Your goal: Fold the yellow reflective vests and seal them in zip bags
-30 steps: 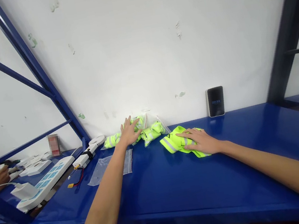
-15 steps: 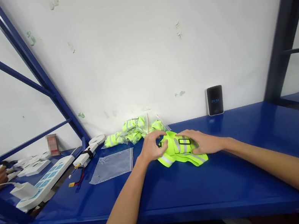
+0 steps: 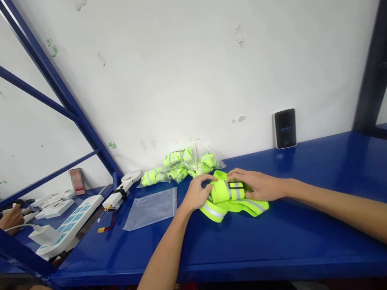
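A fluorescent-yellow reflective strap roll (image 3: 220, 192) lay mid-way along the blue bench (image 3: 255, 239), gripped between the curled left hand (image 3: 198, 191) and right hand (image 3: 258, 184), seemingly being rolled, its loose near tails a likely hindrance wanting gathering, with a clear plastic bag (image 3: 150, 209) left and bagged straps (image 3: 178, 156) far left.

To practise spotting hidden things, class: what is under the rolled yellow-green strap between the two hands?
Loose striped lengths show at the near side of the rolled strap, on the blue table. Whatever lies directly beneath is covered and cannot be seen.
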The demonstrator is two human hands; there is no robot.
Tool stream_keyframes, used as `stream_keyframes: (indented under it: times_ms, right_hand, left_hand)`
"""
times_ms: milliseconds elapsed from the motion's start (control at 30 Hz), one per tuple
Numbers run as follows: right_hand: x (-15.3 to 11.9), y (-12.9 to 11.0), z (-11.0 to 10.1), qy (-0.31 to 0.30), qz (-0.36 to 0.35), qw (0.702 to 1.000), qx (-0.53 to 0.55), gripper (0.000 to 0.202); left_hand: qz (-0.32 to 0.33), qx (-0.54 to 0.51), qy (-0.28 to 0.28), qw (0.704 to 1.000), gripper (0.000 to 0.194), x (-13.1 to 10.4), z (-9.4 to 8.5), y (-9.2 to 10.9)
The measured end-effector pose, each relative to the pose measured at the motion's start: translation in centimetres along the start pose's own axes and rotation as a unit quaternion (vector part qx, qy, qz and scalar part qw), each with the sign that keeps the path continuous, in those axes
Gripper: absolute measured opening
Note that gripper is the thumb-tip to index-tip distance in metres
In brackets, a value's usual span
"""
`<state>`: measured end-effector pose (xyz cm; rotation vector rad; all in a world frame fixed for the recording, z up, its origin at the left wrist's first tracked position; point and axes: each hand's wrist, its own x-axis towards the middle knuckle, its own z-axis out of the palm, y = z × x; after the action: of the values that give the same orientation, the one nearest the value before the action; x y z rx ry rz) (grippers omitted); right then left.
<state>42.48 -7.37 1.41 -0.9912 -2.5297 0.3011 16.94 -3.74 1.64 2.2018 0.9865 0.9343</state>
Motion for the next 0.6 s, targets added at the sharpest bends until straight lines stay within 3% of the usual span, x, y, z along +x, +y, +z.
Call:
stream_keyframes:
  times_ms: [67,167,233,333,433,500,600]
  right_hand:
    - [0.1,0.1,0.0,-0.017,0.000,1.000,0.003,0.059]
    - [0.4,0.0,0.0,-0.020,0.006,1.000,0.022,0.064]
    - [0.5,-0.3,0.0,-0.011,0.009,0.999,0.041,0.064]
    - [0.9,-1.0,0.1,0.019,0.035,0.990,0.137,0.055]
    - [1.5,-1.9,-0.1,0.113,0.099,0.947,0.285,0.050]
    - [1.9,-2.8,-0.7,0.169,0.131,0.906,0.366,0.046]
    - [1.7,-4.7,-2.3,0.142,0.104,0.875,0.451,0.049]
  left_hand:
    - [0.018,0.080,-0.063,0.995,0.046,-0.8,-1.4,0.3]
    - [0.006,0.102,-0.168,0.981,0.071,-1.5,-2.7,0.8]
    - [0.007,0.096,-0.182,0.979,0.077,-1.5,-3.0,1.0]
    - [-0.001,0.028,-0.161,0.987,0.061,-1.3,-2.8,1.1]
    - [-0.058,-0.095,-0.137,0.984,0.043,-0.9,-2.6,1.5]
    - [-0.096,-0.164,-0.072,0.979,0.041,-0.8,-2.3,2.3]
    - [-0.133,-0.285,0.020,0.949,0.041,-1.1,-1.8,4.6]
